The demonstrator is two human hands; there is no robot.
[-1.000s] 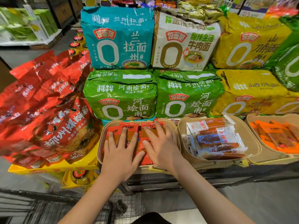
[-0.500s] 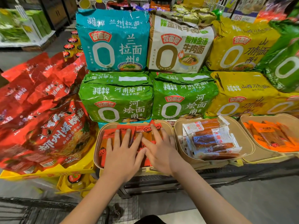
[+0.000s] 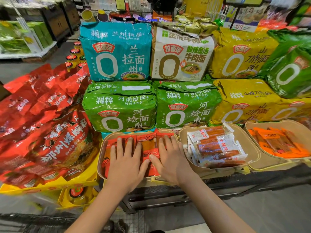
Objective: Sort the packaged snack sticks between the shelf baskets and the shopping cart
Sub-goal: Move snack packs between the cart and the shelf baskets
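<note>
Red snack packs [image 3: 148,147] lie flat in left basket [image 3: 101,157] at shelf front edge. Both hands press on them, fingers straight and spread, palms down, nothing gripped. Left hand [image 3: 125,162] covers the left half of the packs, right hand [image 3: 170,158] the right half; thumbs nearly touch over the middle pack. Middle basket [image 3: 252,148], just right of it, holds white-and-clear stick packs [image 3: 217,147] stacked slightly askew. Right basket [image 3: 249,130] holds orange packs [image 3: 277,143], partly cut by frame edge. Behind baskets, green noodle bags [image 3: 121,106] stacked in a row, yellow bags [image 3: 244,101] to their right, teal bag [image 3: 116,51] and white bag [image 3: 181,52] on top. Red bags [image 3: 42,125] heaped on yellow tray [image 3: 50,185] to the left, touching left basket. Cart [image 3: 25,222] wire at bottom left, blurred.
</note>
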